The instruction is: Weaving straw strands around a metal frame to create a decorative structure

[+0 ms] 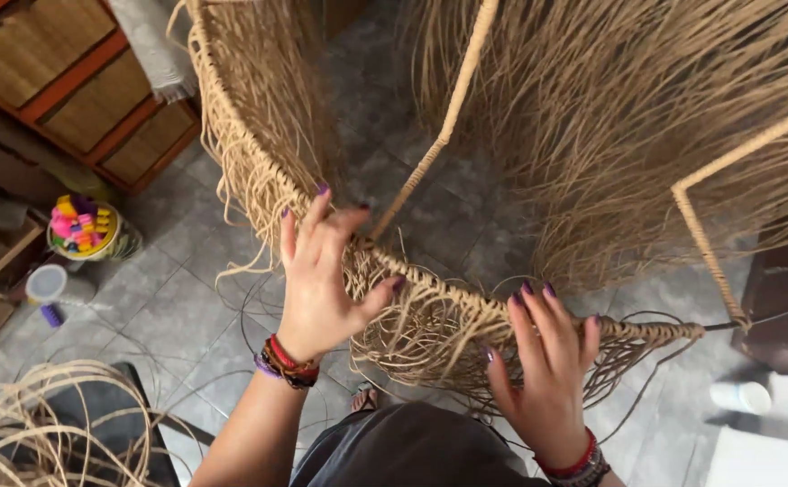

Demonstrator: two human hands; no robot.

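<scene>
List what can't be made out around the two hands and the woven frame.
- Head view: the woven rim under the left hand and right hand is covered by their palms.
- The frame's top runs off the upper edge.
- The foot is mostly hidden by hanging fibre strands.
- The contents of the tub of coloured pieces are too small to identify.
</scene>
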